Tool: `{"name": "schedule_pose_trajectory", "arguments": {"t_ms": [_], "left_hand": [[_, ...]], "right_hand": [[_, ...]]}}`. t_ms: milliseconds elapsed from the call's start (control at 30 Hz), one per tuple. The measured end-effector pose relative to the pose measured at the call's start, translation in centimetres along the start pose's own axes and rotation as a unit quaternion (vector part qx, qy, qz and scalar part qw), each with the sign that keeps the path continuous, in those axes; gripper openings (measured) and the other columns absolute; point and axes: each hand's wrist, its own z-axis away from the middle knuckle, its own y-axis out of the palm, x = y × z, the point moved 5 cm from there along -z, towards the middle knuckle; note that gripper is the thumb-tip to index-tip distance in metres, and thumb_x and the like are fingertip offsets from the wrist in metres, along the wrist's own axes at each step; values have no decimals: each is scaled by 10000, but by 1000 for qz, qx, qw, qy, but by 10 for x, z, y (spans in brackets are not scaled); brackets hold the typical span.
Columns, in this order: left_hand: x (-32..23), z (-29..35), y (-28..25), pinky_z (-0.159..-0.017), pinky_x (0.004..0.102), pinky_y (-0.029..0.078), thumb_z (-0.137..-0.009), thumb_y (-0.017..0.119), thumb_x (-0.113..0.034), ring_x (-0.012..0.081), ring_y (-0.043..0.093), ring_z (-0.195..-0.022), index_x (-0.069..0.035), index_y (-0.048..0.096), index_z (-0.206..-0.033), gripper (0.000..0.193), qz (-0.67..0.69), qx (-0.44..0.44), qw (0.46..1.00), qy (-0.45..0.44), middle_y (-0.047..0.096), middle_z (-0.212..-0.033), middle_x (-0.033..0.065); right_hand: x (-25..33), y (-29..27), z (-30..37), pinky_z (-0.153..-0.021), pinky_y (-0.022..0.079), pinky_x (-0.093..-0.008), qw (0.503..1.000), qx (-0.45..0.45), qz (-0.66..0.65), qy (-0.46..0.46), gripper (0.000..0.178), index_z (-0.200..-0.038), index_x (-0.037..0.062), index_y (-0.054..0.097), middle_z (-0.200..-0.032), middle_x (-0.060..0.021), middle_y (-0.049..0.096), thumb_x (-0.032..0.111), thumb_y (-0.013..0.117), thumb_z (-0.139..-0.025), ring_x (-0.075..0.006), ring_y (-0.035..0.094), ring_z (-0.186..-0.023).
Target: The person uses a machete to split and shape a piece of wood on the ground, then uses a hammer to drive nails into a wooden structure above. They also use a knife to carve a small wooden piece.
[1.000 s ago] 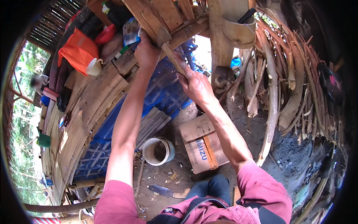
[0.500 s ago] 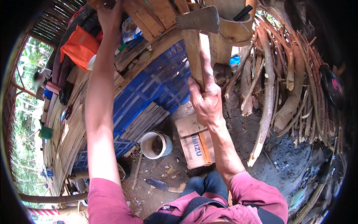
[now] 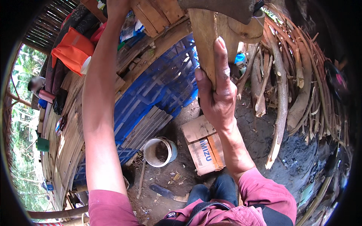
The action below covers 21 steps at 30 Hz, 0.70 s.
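My right hand (image 3: 221, 96) is closed round the wooden handle of a hatchet (image 3: 203, 45). Its index finger and thumb stretch up along opposite sides of the wood. At the top edge, the dark metal blade is partly cut off and overlaps a bamboo container (image 3: 247, 32) behind it. My left arm (image 3: 98, 101) reaches far up to the left. The left hand (image 3: 118, 6) is at the upper edge beside wooden boards (image 3: 151, 19); its fingers are out of sight, so any hold is hidden.
Bundled firewood sticks (image 3: 279, 83) stand at right. Below are a cardboard box (image 3: 200, 141), a white bucket (image 3: 150, 152) and a large knife (image 3: 162, 191) on the dirt floor. Bamboo slats (image 3: 68, 132), blue sheeting (image 3: 151, 83) and an orange bag (image 3: 73, 51) lie left; a person (image 3: 36, 83) is beyond.
The hatchet has risen and looks larger, its blade now cut by the top edge. My left hand has slipped mostly past the upper edge. The view has shifted slightly.
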Motion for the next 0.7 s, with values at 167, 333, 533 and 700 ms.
{"name": "schedule_pose_trajectory", "arguments": {"t_ms": [167, 333, 533, 700], "left_hand": [[-4, 1, 2, -605, 290, 491, -852, 657, -329, 137, 610, -709, 5, 588, -1089, 415, -8, -2, 1000, -19, 637, -834, 52], [3, 6, -4, -599, 296, 490, -847, 657, -353, 140, 608, -702, 7, 602, -1067, 425, -7, -5, 999, -48, 641, -827, 55], [-3, 3, 7, -593, 304, 489, -841, 658, -381, 143, 607, -694, 9, 620, -1040, 439, 29, -7, 998, -53, 644, -819, 59], [0, 11, -1, -585, 308, 484, -841, 643, -420, 153, 613, -710, 25, 628, -1031, 484, -38, -7, 997, -72, 652, -826, 78]], "right_hand": [[-46, 27, 15, -696, 529, -403, 951, 154, 157, 216, 646, -1420, 306, 326, -797, -179, 659, 78, 578, -870, -358, 657, -748], [14, -4, -23, -768, 521, -341, 999, -14, 44, 15, 624, -1431, 121, 298, -1246, -184, 515, 28, 564, -874, -303, 645, -949], [-56, 35, 24, -748, 523, -329, 959, 154, 164, 174, 645, -1457, 210, 253, -1129, -147, 636, 52, 536, -899, -255, 659, -915], [-1, 16, -8, -843, 502, -401, 993, 57, 21, 100, 684, -1458, 171, 233, -1228, -237, 541, 33, 562, -875, -354, 589, -1059]]}}
